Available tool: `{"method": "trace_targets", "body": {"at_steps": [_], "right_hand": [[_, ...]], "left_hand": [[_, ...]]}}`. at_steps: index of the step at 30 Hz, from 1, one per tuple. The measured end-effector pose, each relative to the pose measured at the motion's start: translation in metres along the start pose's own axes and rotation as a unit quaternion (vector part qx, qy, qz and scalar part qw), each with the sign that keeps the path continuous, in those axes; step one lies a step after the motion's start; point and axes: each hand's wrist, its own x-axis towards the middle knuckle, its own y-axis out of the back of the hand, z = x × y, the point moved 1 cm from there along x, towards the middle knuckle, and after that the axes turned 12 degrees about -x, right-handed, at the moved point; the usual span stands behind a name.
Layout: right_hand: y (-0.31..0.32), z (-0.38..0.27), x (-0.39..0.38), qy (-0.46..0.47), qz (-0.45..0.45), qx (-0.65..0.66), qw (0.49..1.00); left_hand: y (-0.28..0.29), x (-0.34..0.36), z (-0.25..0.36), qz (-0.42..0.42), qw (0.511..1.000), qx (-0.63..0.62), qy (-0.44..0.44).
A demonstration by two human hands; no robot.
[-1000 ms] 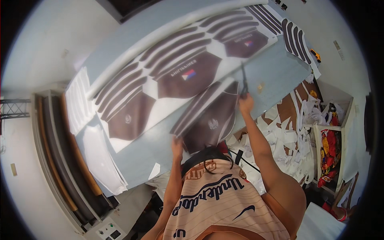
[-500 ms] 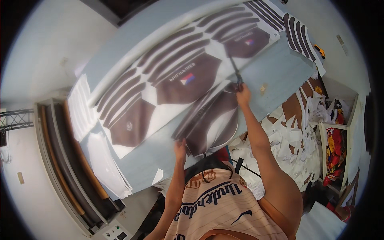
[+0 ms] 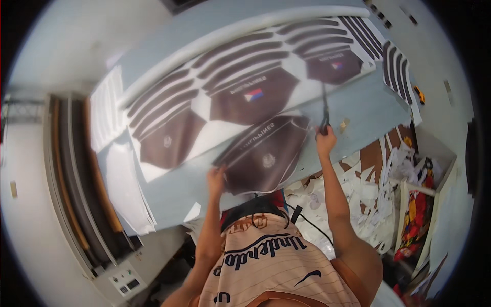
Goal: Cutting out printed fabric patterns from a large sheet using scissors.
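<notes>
My left hand [image 3: 216, 176] is closed on the left edge of a separate dark printed cut piece [image 3: 255, 171] with pale lettering and an emblem, lying near the front of the grey-blue table [image 3: 383, 110]. My right hand [image 3: 324, 134] grips long dark scissors [image 3: 324, 110], their blades pointing away from me, just right of that piece. Beyond it lies a printed white sheet [image 3: 194, 133] with large dark panels, curved stripes and small emblems. Motion slightly blurs both hands.
A long white roll [image 3: 240, 28] runs along the back, with striped pieces [image 3: 396, 69] and an orange cutter [image 3: 418, 95] at right. Rolls on a rack [image 3: 76, 174] stand left. Paper scraps [image 3: 368, 194] and a bin [image 3: 414, 220] of coloured scraps are at lower right.
The loose piece has shifted and its lettering now faces up more plainly. My left hand has moved slightly leftward along with it. My right hand still holds the scissors. The whole view has shifted slightly.
</notes>
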Motion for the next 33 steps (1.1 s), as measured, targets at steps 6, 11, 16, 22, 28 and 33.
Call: {"method": "trace_targets", "body": {"at_steps": [6, 11, 16, 22, 28, 33], "right_hand": [[0.031, -0.084, -0.109, -0.015, -0.127, 0.177, 0.976], [0.008, -0.144, -0.248, -0.074, -0.264, 0.258, 0.927], [-0.004, -0.213, -0.376, -0.016, -0.390, 0.243, 0.888], [-0.037, -0.312, -0.491, 0.018, -0.441, 0.219, 0.870], [-0.040, -0.387, -0.569, 0.020, -0.442, 0.206, 0.873], [-0.041, -0.395, -0.598, 0.023, -0.439, 0.145, 0.887]], "left_hand": [[0.142, 0.010, 0.080, 0.024, 0.988, 0.053, -0.142], [0.345, -0.003, 0.133, 0.147, 0.966, 0.160, -0.141], [0.583, -0.042, 0.204, 0.288, 0.883, 0.319, -0.190], [0.736, -0.027, 0.292, 0.378, 0.816, 0.303, -0.315], [0.758, 0.008, 0.167, 0.329, 0.735, 0.353, -0.475], [0.770, 0.034, -0.027, 0.216, 0.811, 0.330, -0.432]]}}
